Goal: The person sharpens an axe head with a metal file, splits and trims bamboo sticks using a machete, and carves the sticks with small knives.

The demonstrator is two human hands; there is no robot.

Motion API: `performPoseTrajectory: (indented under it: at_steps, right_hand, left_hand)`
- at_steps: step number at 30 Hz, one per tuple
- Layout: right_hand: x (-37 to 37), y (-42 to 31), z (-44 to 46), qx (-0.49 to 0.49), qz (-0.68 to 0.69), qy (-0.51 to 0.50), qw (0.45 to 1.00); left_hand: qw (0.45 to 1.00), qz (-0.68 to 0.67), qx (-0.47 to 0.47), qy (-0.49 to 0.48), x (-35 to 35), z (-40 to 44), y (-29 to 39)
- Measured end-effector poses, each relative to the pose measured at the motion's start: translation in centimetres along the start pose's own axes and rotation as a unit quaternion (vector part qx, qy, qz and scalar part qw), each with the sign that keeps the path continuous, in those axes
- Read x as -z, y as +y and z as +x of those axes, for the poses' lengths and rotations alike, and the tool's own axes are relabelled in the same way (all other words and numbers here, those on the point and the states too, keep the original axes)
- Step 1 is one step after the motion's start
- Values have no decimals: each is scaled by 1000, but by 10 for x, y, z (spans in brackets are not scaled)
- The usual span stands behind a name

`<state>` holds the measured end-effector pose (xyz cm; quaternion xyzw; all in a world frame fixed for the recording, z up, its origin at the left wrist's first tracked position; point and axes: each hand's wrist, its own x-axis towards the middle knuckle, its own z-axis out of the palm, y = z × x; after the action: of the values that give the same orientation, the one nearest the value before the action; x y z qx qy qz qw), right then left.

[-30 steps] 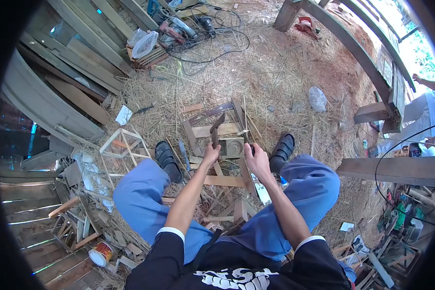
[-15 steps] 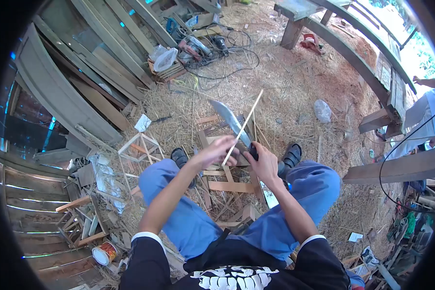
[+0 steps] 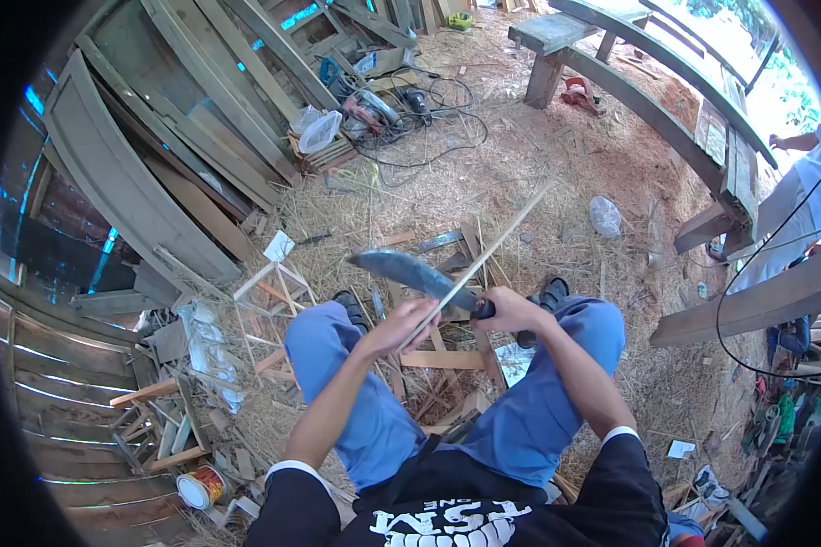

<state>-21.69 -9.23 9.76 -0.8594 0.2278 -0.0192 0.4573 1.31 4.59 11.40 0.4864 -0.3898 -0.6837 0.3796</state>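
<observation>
Bracing the thin stick (image 3: 496, 248), left hand (image 3: 409, 325) pinches it; right hand (image 3: 509, 311) grips the knife (image 3: 405, 271) for control

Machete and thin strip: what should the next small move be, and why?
Probably slide the machete outward along the strip, away from the left hand: the right hand holds it, and it crosses the strip close to the left hand, with most of the strip beyond.
</observation>
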Motion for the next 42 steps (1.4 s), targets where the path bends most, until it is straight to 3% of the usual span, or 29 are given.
performPoseTrajectory:
  at_steps: [6, 10, 42]
  right_hand:
    - [0, -27, 15, -88, -40, 101, 990]
    - [-12, -9, 20, -127, -79, 150, 977]
    - [-41, 4, 29, -90, -148, 277, 945]
  left_hand:
    - [963, -267, -3, -36, 0, 6, -3]
    - [955, -294, -34, -10, -7, 24, -18]
    - [974, -212, -57, 54, -12, 22, -24]
